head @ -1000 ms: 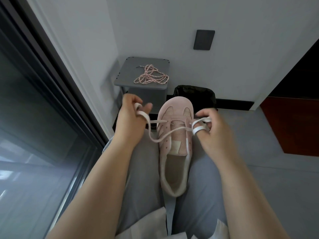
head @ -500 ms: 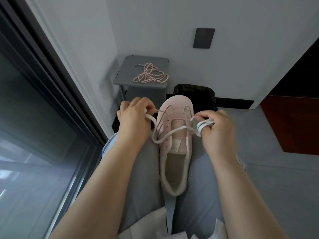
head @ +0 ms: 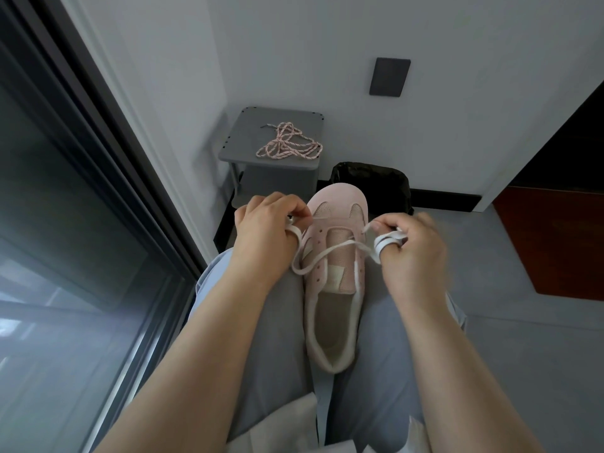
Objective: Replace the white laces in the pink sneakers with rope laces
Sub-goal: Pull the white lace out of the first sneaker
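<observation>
White lace [head: 327, 252] across pink sneaker [head: 336, 204] on lap; left hand [head: 264, 235], right hand [head: 415, 255] each gripping end

Sneaker [head: 336, 204]: pale pink upper, white collar trim, cream tongue patch. Flat lace [head: 387, 241]: plain white. Rope laces [head: 287, 147]: pink with white flecks, twisted pattern. Worktop [head: 248, 138] beneath them: uniform mid-grey. Trousers [head: 277, 322]: light blue-grey. Bin liner [head: 369, 178]: black. Wall plate [head: 389, 76]: dark grey.

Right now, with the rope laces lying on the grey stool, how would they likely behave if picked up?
The rope laces lie in loose tangled loops on the grey stool, so probably floppy and apt to lift as one clump. Thin cord, so likely very light.
</observation>
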A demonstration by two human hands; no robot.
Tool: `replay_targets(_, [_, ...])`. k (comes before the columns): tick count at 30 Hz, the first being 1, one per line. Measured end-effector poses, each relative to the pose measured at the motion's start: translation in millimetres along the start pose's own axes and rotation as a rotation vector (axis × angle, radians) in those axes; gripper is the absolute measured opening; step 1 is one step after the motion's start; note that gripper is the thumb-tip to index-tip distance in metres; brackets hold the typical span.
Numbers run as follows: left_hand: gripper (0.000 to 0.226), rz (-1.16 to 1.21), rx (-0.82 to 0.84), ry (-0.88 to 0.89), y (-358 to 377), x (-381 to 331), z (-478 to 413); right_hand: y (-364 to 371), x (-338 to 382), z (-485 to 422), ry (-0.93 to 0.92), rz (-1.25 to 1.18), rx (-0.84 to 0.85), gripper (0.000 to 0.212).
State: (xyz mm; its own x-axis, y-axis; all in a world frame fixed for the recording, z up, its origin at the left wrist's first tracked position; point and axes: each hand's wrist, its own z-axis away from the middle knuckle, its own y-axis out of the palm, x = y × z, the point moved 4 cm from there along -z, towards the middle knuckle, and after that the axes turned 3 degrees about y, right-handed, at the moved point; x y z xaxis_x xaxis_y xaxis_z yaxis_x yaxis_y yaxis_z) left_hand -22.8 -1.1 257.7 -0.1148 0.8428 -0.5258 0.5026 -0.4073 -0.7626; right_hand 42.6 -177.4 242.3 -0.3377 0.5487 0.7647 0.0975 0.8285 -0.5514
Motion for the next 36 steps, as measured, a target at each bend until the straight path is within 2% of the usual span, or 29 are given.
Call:
replay_targets(2, [0.005,0.001,-0.004,0.032,0.7,-1.3,0.1,5.6,1.1,0.7,-0.03,0.001,0.08,0.001])
replay_targets(6, [0.003,-0.002,0.005,0.088,2.7,-3.2,0.8,-0.9,-3.0,-1.8,-0.051,-0.038,-0.067,0.004])
replay_targets(8, [0.003,0.005,0.0,0.103,2.4,-3.3,0.7,3.1,-2.1,-0.4,-0.074,-0.055,0.007,0.01])
replay_targets(10, [0.004,0.024,-0.011,0.122,2.4,-4.3,0.6,5.9,-2.8,1.4,-0.015,-0.093,0.066,0.017])
replay_targets(12, [0.009,0.045,-0.003,0.158,3.4,-5.9,1.1,4.2,-6.4,2.6,0.045,-0.12,0.026,0.023])
replay_targets(14, [0.016,0.053,0.039,0.203,6.0,-8.2,1.7,3.3,-6.9,2.6,0.074,-0.131,0.011,0.021])
replay_targets(17, [0.024,0.016,0.111,0.259,12.2,-13.1,2.8,5.9,-5.6,-0.4,0.094,-0.11,0.082,0.018])
replay_targets(22, [0.038,-0.047,0.224,0.267,14.2,-21.4,1.3,5.3,-1.5,-1.5,0.088,-0.14,0.212,0.032])
replay_targets(25, [0.034,-0.039,0.241,0.221,16.5,-23.0,-0.4,4.2,-2.5,-1.9,0.092,-0.097,0.218,0.028])
replay_targets(29, [0.019,0.018,0.232,0.181,23.1,-26.5,-3.1,4.7,-6.9,-4.6,0.116,-0.008,0.174,0.021])
replay_targets(34, [0.017,0.057,0.242,0.142,27.5,-25.3,-6.0,5.3,-7.2,-3.5,0.131,-0.043,0.133,0.017])
replay_targets(36, [0.017,0.04,0.229,0.152,28.0,-25.2,-5.4,3.8,-5.1,-2.7,0.121,-0.062,0.169,0.021])
